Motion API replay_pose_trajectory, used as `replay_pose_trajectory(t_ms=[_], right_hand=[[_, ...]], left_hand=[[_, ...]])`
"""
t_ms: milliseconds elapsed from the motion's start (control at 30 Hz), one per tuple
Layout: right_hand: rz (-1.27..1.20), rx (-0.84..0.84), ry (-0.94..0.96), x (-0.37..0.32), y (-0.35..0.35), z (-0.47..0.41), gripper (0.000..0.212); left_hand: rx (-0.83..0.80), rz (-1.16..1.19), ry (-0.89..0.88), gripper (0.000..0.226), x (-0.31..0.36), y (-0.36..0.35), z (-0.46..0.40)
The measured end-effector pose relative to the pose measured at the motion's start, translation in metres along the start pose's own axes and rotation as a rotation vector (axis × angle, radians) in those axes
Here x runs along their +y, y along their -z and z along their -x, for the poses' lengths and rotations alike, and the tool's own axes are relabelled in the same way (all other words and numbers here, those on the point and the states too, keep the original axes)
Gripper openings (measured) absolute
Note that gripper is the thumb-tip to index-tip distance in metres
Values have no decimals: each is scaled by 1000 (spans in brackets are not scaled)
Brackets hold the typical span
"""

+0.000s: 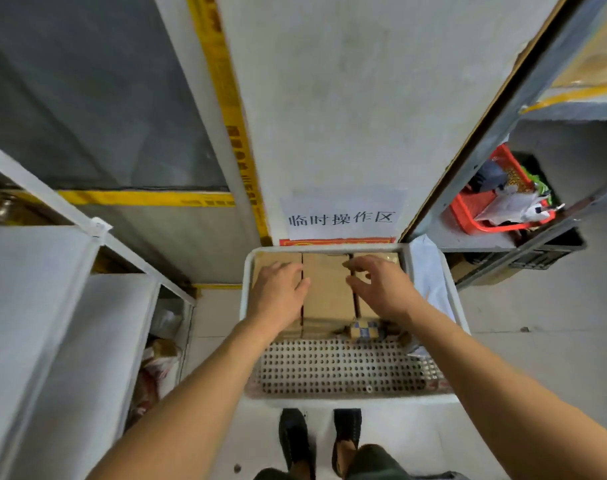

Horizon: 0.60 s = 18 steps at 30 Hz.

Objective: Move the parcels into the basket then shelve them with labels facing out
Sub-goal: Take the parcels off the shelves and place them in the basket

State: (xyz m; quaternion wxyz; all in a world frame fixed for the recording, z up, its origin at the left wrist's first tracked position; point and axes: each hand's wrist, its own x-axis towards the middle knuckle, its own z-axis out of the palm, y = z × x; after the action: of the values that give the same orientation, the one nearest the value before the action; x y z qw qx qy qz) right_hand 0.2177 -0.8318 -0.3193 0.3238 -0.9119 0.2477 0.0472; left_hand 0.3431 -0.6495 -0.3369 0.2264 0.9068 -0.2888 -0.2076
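while both arms reach down, a white perforated plastic basket (347,375) holds brown cardboard parcels (326,289) packed against its far wall. left hand (278,292) lies flat, fingers spread, on them; right hand (381,285) hovers, half-curled, empty.

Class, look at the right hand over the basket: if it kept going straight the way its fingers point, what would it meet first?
Probably the middle box: the right hand points left and down at its top edge. Depth is unclear, so it may already be touching. Beyond lies the left hand.
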Motion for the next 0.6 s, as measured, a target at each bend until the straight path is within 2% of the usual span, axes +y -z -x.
replay_pose_trajectory(t_ms=[367,600], right_hand=[[149,-161,498,-195,-27,-17,30],[58,-279,821,-312,-53,15,31]], left_hand=[[390,-2,268,40,-89,135,118],[686,1,539,39,-116,190,238]])
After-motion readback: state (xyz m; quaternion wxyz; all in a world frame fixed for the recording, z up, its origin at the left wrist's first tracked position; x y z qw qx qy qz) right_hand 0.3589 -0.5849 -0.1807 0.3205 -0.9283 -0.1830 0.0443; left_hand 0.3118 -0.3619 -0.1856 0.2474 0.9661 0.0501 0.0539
